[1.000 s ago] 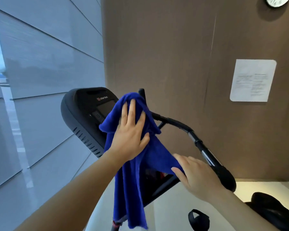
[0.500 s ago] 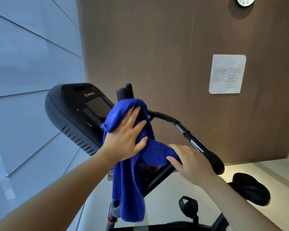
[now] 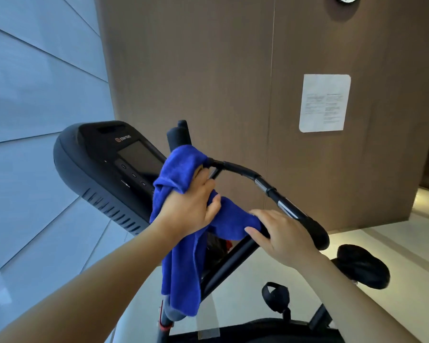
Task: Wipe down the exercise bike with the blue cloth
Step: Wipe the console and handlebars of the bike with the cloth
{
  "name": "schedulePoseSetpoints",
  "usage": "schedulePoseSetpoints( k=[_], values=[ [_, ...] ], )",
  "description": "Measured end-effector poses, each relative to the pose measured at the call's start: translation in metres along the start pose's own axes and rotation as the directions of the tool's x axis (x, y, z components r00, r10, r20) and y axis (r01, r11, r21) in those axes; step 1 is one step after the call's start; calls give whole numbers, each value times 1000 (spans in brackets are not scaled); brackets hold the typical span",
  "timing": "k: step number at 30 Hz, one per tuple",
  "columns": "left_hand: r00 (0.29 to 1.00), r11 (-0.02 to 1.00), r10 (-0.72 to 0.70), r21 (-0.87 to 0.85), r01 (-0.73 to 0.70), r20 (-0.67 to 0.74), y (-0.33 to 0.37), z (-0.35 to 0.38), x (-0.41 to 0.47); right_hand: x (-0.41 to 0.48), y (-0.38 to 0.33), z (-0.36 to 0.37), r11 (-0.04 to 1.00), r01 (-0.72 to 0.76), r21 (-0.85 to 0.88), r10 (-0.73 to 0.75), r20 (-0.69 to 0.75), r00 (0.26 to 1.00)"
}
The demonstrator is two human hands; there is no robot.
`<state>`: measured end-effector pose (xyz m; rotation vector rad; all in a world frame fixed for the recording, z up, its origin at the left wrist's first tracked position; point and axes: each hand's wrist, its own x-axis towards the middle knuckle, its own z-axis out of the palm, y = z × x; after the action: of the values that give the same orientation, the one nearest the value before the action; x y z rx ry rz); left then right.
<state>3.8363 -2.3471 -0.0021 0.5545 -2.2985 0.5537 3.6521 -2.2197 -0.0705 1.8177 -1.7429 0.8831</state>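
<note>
The exercise bike's black console (image 3: 102,167) with a dark screen sits at centre left. Its black handlebar (image 3: 278,194) curves from the middle down to the right. The blue cloth (image 3: 183,256) is draped over the handlebar's centre and hangs down in front of the frame. My left hand (image 3: 191,209) grips a bunched part of the cloth against the handlebar beside the console. My right hand (image 3: 280,236) rests on the handlebar's right arm, fingers touching the cloth's lower fold.
A brown panelled wall with a white paper notice (image 3: 324,102) stands behind the bike, a clock at the top edge. A grey wall is on the left. The black saddle (image 3: 362,266) and a pedal strap (image 3: 276,297) are at lower right.
My left hand went from pressing the cloth flat with straight fingers to curling around it. The cloth slid right off the console, uncovering the screen. The view shifted.
</note>
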Motion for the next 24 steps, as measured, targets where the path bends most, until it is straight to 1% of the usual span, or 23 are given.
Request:
schedulePoseSetpoints(
  k=[2,3,5,6,7,9,11,12,14,16,17,20,22,24],
  values=[
    [999,999,25,-23,-25,21,6,3,-8,1,1,1,1000,-4,4,4,6,1000],
    [996,998,67,3,-67,53,4,0,-8,1,1,1,1000,-9,8,9,8,1000],
    [975,977,187,83,-198,123,-10,-15,2,1,1,1,1000,-5,5,5,10,1000],
    [964,965,227,105,-242,136,-20,-24,10,1,1,1,1000,1,3,-1,12,1000],
    [964,958,237,133,-253,124,-30,-33,18,2,1,0,1000,5,6,-5,13,1000],
    [984,958,170,226,-177,51,-42,-43,30,2,2,0,1000,7,19,-7,12,1000],
    [995,965,99,245,-97,1,-34,-42,32,2,1,1,1000,6,16,-6,9,1000],
    [996,976,87,202,-81,-19,-28,-35,29,2,2,1,1000,2,20,-3,8,1000],
    [995,996,89,34,-87,-50,-17,-18,17,0,3,2,999,-10,39,10,6,1000],
    [994,989,82,-119,-90,-65,-9,-4,-1,-1,5,3,998,-26,53,25,19,1000],
    [996,983,65,-169,-75,-63,-5,0,-9,-1,4,3,998,-31,54,30,25,999],
    [997,971,8,-238,-25,-72,7,2,-19,0,1,0,994,-66,89,64,31,997],
    [997,967,24,-250,-41,-74,9,-3,-18,4,-4,-4,982,-109,156,110,0,994],
    [998,951,55,-302,-64,-39,4,-10,-16,10,-21,-6,977,-77,201,89,-48,995]
  ],
)
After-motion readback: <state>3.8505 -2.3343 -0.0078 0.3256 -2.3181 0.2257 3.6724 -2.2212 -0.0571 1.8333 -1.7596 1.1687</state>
